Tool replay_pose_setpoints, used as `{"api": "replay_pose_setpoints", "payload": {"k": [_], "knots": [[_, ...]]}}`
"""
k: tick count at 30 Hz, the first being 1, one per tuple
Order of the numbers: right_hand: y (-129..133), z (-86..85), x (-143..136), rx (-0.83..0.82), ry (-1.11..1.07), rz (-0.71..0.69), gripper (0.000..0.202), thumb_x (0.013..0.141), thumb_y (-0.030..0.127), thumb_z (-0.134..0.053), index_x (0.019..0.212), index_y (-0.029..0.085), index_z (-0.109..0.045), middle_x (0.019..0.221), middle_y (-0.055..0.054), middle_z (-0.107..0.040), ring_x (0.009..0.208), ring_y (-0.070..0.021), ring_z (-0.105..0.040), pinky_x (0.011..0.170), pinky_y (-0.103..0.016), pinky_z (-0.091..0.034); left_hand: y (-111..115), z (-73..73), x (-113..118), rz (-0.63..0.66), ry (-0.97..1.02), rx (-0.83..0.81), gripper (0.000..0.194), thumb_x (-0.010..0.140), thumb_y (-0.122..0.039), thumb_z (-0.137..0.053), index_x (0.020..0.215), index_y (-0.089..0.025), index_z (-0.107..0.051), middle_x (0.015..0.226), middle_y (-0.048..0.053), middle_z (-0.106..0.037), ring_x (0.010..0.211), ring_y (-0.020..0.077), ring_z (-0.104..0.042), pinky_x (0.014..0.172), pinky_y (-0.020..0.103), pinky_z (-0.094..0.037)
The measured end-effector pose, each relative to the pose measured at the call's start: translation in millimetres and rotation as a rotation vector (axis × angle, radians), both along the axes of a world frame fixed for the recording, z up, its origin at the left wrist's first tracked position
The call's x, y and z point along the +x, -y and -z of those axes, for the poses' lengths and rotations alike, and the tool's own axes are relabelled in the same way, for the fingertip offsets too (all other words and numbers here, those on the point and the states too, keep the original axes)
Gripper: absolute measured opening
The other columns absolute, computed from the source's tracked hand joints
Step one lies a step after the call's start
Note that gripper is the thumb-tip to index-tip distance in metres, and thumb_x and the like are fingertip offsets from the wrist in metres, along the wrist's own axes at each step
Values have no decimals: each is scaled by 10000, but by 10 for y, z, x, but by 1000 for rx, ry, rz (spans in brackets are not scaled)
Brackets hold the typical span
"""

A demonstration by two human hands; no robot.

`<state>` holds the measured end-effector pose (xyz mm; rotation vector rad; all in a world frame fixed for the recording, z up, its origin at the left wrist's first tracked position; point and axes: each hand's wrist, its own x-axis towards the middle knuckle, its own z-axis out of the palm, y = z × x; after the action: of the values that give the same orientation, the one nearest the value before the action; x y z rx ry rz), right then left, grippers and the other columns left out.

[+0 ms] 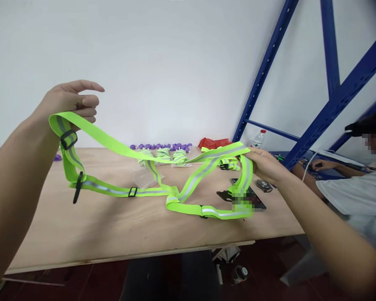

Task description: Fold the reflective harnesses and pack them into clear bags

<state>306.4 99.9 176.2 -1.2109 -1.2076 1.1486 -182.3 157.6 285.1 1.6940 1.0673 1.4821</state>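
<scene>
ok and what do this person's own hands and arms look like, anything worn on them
The left hand and right hand are ungloved, with no watch or bracelet showing. The left arm and right arm show no sleeves in this view.

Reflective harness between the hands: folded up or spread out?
Spread out: the harness hangs in open loops between left hand and right hand.

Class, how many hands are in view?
3: the left hand and right hand at opposite ends of the strap, and a co-worker's hand at far right. Another may be hidden.
</scene>
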Motion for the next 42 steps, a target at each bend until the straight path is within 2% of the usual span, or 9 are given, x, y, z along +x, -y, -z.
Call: {"api": "replay_pose_setpoints", "payload": {"k": [5, 10, 14, 21, 25, 30, 34, 39, 42], "knots": [[56, 150, 120, -17, 56, -60, 223, 743, 386, -724, 816, 185, -661, 769, -83, -722, 601, -203, -671, 649, -346, -569, 132, 130, -152, 73, -64, -127, 389, 790, -21, -438, 1085, -177, -636, 604, -62, -249, 378, -14, -247, 509, 213, -449], [194, 182, 263, 17, 62, -92, 243, 729, 362, -708, 936, 250, -645, 570, 19, -630, 317, -114, -453, 414, -285, -396, 363, 80, -331, 261, -130, -201, 338, 908, -68, -345, 1073, -158, -626, 582, -45, -241, 322, -10, -342, 377, 75, -288], [66, 257, 258, -90, 235, -180, 266, 735, 442, -713, 865, 215, -667, 438, 59, -481, 301, -97, -354, 345, -241, -229, -49, 110, -235, 282, -284, -296, 223, 922, -113, -505, 1113, -130, -620, 564, -56, -313, 355, 4, -364, 384, 136, -359], [-653, 896, 138, 5, 890, -232, 324, 763, 488, -641, 663, 183, -692, 557, 16, -577, 536, -140, -490, 499, -251, -381, -1150, 880, 504, -304, -683, -281, 220, 661, -125, -602, 838, -159, -727, 466, 3, -481, 429, 173, -478, 477, 325, -419], [-935, 1250, 149, -15, 1076, -151, 302, 807, 416, -623, 659, 159, -675, 639, -16, -643, 632, -168, -571, 585, -260, -413, -1370, 1288, 756, -441, -689, -175, 276, 682, -107, -539, 890, -122, -719, 621, 80, -618, 550, 210, -554, 523, 321, -422], [-1075, 1397, 106, 17, 1190, -23, 246, 852, 324, -618, 997, 147, -709, 906, -95, -733, 830, -229, -664, 699, -287, -450, -1485, 1560, 913, -486, -758, -37, 299, 757, -99, -501, 979, -140, -696, 977, 155, -699, 907, 298, -634, 753, 373, -480], [-847, 1273, 93, 144, 1246, 53, 319, 911, 350, -544, 1165, 188, -650, 1224, -128, -671, 1104, -268, -614, 853, -333, -465, -1197, 1789, 992, -271, -888, 198, 334, 830, -118, -448, 1076, -190, -663, 1147, 115, -658, 967, 267, -628, 818, 372, -475], [-184, 1033, 262, 217, 1335, -8, 271, 925, 435, -505, 921, 240, -693, 925, -61, -714, 797, -228, -661, 688, -327, -483, -268, 2186, 1025, 231, -966, 579, 249, 893, -137, -398, 916, -217, -633, 856, 81, -647, 803, 234, -596, 718, 357, -467], [128, 1018, 349, 130, 1364, -146, 239, 874, 432, -573, 956, 266, -725, 1007, -60, -700, 888, -251, -674, 749, -346, -506, 213, 2432, 1136, 505, -1000, 600, 219, 900, -137, -408, 848, -215, -606, 833, 77, -638, 759, 224, -586, 681, 357, -472]]}}
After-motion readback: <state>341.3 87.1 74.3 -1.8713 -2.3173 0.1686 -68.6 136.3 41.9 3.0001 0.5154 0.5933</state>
